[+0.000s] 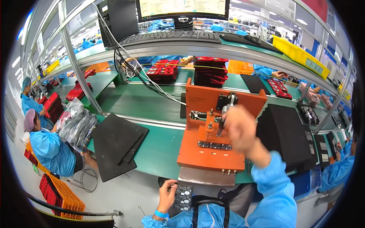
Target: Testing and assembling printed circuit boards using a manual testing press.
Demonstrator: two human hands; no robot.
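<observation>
My left hand (pixel 166 195) pinches the edge of a dark circuit board panel (pixel 183 197) with several round light spots, held in front of the bench's near edge. My right hand (pixel 240 127), slightly blurred, is closed at the clamp lever (pixel 224 114) of an orange test fixture (pixel 211 157); its fingers partly hide the lever. Beneath the lever, an orange pressing plate (pixel 208 133) sits over a row of dark board parts (pixel 214 145) on the fixture's base.
Black foam sheets (pixel 114 142) lie left of the fixture, a tall black stack (pixel 285 133) right of it. Beyond are stacked red trays (pixel 210 70). A shelf above bears a keyboard (pixel 171 37), monitor (pixel 182 9) and yellow bin (pixel 300 57). Loose cables (pixel 148 81) hang behind. A co-worker (pixel 53 146) sits left.
</observation>
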